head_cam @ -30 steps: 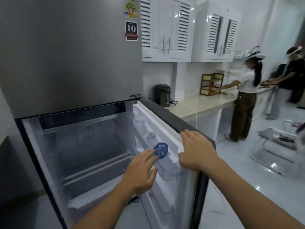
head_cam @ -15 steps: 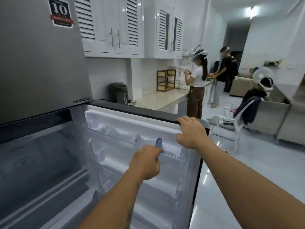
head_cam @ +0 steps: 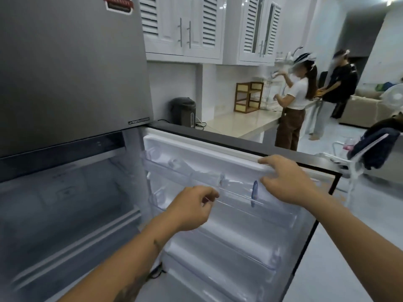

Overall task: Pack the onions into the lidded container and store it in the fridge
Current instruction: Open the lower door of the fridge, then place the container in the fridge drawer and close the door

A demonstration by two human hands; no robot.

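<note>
The grey fridge [head_cam: 65, 62] has its lower door [head_cam: 218, 147] swung wide open to the right, baring a dim inner compartment [head_cam: 65, 203] with shelves. My right hand [head_cam: 287, 177] grips the top edge of that door. My left hand [head_cam: 189, 208] hovers at the clear rail of the upper door shelf [head_cam: 235, 196], fingers curled in with nothing visible in them. A blue sticker [head_cam: 254, 189] sits on the rail between my hands. No onions or lidded container are in view.
A dark water boiler [head_cam: 183, 111] and a wooden rack [head_cam: 248, 97] stand on the pale counter [head_cam: 239, 123] behind the door. Two people [head_cam: 294, 101] work at the counter's far end. A chair draped with dark clothes [head_cam: 375, 147] stands on the floor to the right.
The door has swung further open and the view has turned right. My left hand has slid left along the shelf rail, away from the blue sticker. My right hand keeps its hold on the door's top.
</note>
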